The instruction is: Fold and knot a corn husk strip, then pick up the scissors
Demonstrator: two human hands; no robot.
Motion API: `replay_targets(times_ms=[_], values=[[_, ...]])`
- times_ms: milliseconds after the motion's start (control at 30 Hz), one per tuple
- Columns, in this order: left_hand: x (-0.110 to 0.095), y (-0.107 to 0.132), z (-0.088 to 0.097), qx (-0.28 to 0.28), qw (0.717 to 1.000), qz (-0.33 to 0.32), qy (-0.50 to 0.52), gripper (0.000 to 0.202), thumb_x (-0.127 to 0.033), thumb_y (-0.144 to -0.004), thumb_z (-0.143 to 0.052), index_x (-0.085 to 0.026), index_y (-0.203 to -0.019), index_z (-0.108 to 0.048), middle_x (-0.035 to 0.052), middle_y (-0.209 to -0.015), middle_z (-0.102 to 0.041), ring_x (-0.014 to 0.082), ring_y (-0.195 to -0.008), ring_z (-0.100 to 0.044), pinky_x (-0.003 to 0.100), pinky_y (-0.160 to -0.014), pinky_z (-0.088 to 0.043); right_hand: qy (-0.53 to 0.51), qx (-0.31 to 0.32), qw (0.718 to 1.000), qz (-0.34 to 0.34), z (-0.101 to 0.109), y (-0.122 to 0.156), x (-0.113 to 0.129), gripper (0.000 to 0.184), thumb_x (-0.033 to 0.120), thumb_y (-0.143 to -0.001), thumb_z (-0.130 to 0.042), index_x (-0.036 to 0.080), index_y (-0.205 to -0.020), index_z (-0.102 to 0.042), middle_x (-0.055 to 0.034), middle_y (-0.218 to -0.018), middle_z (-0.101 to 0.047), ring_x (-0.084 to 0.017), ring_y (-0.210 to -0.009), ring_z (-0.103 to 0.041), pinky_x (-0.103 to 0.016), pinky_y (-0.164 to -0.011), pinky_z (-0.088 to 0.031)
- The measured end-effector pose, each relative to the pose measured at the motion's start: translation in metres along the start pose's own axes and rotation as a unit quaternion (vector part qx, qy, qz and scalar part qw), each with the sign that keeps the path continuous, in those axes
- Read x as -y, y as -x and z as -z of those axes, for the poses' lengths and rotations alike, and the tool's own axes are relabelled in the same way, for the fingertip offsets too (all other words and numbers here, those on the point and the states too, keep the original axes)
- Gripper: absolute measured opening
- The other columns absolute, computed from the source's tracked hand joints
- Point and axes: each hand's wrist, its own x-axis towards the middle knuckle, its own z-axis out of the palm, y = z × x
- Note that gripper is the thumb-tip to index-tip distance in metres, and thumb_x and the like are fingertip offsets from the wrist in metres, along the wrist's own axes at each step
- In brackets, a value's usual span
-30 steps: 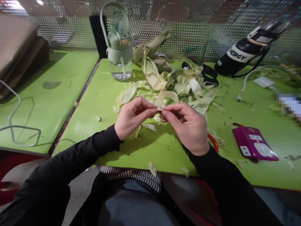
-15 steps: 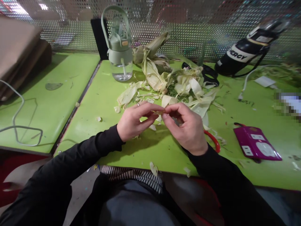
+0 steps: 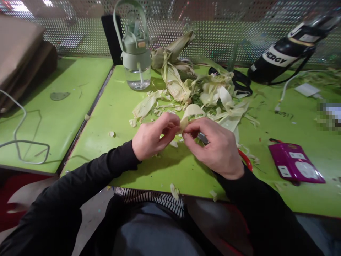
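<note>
Left hand curled inward | with right hand, pinching one husk strip | two bottles

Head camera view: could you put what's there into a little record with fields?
Left hand: fingertips pinching a pale corn husk strip
Right hand: pinching the same strip
Behind hands: corn husk pile
Left of pile: green-lidded water bottle
Right of pile: black bottle
Beside right hand: red loop, partly hidden
Farther right: purple socket block
Surface: green table
</note>
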Motion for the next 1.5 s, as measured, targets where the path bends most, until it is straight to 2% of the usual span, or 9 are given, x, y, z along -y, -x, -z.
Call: replay_targets(times_ms=[133, 233, 367, 500, 667, 800, 1000, 1133, 1500], values=[[-0.006, -0.006, 0.003, 0.057, 0.968, 0.145, 0.197, 0.006, -0.018, -0.095, -0.055, -0.016, -0.092, -0.060, 0.0019, -0.083, -0.070, 0.0099, -0.073, -0.074, 0.020, -0.068, -0.062, -0.056, 0.002, 0.996, -0.064, 0.002, -0.001, -0.001, 0.010, 0.016, -0.088, -0.065, 0.024, -0.086, -0.060, 0.0006, -0.077, -0.067, -0.015, -0.064, -0.062, -0.029, -0.059, -0.051], [-0.011, -0.008, 0.005, 0.075, 0.950, 0.184, 0.242, 0.008, -0.017, -0.091, -0.061, -0.013, -0.096, -0.065, 0.0052, -0.089, -0.072, 0.0107, -0.078, -0.073, 0.022, -0.076, -0.063, -0.081, -0.003, 0.992, -0.098, 0.002, 0.000, -0.003, 0.008, 0.017, -0.087, -0.064, 0.023, -0.086, -0.060, 0.0018, -0.075, -0.066, -0.013, -0.062, -0.061, -0.027, -0.058, -0.049], [-0.011, -0.006, 0.004, 0.068, 0.949, 0.174, 0.256, 0.023, -0.020, -0.083, -0.076, -0.012, -0.101, -0.064, 0.0073, -0.098, -0.073, 0.0101, -0.079, -0.072, 0.021, -0.078, -0.062, -0.112, -0.008, 0.985, -0.134, 0.002, -0.001, 0.000, 0.007, 0.019, -0.087, -0.064, 0.022, -0.084, -0.059, 0.0020, -0.073, -0.064, -0.012, -0.061, -0.058, -0.026, -0.057, -0.046], [-0.008, -0.004, 0.001, 0.056, 0.953, 0.170, 0.244, 0.024, -0.030, -0.088, -0.075, -0.012, -0.099, -0.066, 0.0052, -0.089, -0.072, 0.0093, -0.074, -0.070, 0.019, -0.072, -0.061, -0.156, 0.006, 0.973, -0.170, 0.004, -0.002, 0.004, 0.007, 0.018, -0.088, -0.063, 0.022, -0.084, -0.059, 0.0018, -0.073, -0.064, -0.013, -0.062, -0.060, -0.027, -0.058, -0.047], [-0.009, -0.005, 0.001, 0.044, 0.942, 0.190, 0.274, 0.025, -0.034, -0.088, -0.075, -0.012, -0.094, -0.065, 0.0033, -0.083, -0.071, 0.0093, -0.072, -0.070, 0.020, -0.069, -0.061, -0.171, 0.010, 0.975, -0.141, 0.002, -0.001, 0.002, 0.006, 0.020, -0.089, -0.066, 0.022, -0.093, -0.063, 0.0001, -0.083, -0.068, -0.013, -0.069, -0.063, -0.027, -0.061, -0.049], [-0.010, -0.006, -0.001, 0.017, 0.933, 0.189, 0.306, 0.027, -0.033, -0.089, -0.075, -0.017, -0.101, -0.059, -0.0008, -0.083, -0.068, 0.0096, -0.073, -0.073, 0.021, -0.072, -0.063, -0.135, 0.004, 0.983, -0.128, 0.000, 0.000, 0.001, 0.005, 0.022, -0.092, -0.065, 0.022, -0.088, -0.063, 0.0004, -0.081, -0.068, -0.013, -0.071, -0.064, -0.027, -0.064, -0.050], [-0.004, -0.003, -0.002, 0.028, 0.958, 0.118, 0.260, 0.025, -0.032, -0.089, -0.075, -0.016, -0.102, -0.062, 0.0024, -0.092, -0.071, 0.0097, -0.079, -0.072, 0.020, -0.075, -0.062, -0.145, -0.015, 0.980, -0.135, -0.001, 0.000, 0.001, 0.004, 0.020, -0.091, -0.065, 0.022, -0.089, -0.063, 0.0004, -0.082, -0.069, -0.013, -0.070, -0.065, -0.027, -0.064, -0.052], [-0.002, -0.002, 0.000, 0.033, 0.962, 0.130, 0.239, 0.026, -0.030, -0.089, -0.075, -0.015, -0.107, -0.065, 0.0048, -0.097, -0.073, 0.0101, -0.080, -0.073, 0.020, -0.075, -0.062, -0.139, -0.019, 0.982, -0.129, -0.001, 0.001, 0.000, 0.004, 0.021, -0.092, -0.066, 0.022, -0.090, -0.063, -0.0003, -0.083, -0.069, -0.014, -0.071, -0.066, -0.028, -0.066, -0.053], [-0.007, -0.004, 0.002, 0.019, 0.964, 0.142, 0.223, 0.022, -0.030, -0.089, -0.075, -0.013, -0.099, -0.068, 0.0036, -0.084, -0.074, 0.0085, -0.071, -0.071, 0.018, -0.067, -0.060, -0.128, -0.053, 0.989, -0.061, -0.002, 0.001, -0.002, 0.009, 0.020, -0.093, -0.070, 0.027, -0.098, -0.071, 0.0001, -0.088, -0.073, -0.015, -0.076, -0.067, -0.028, -0.065, -0.055]])
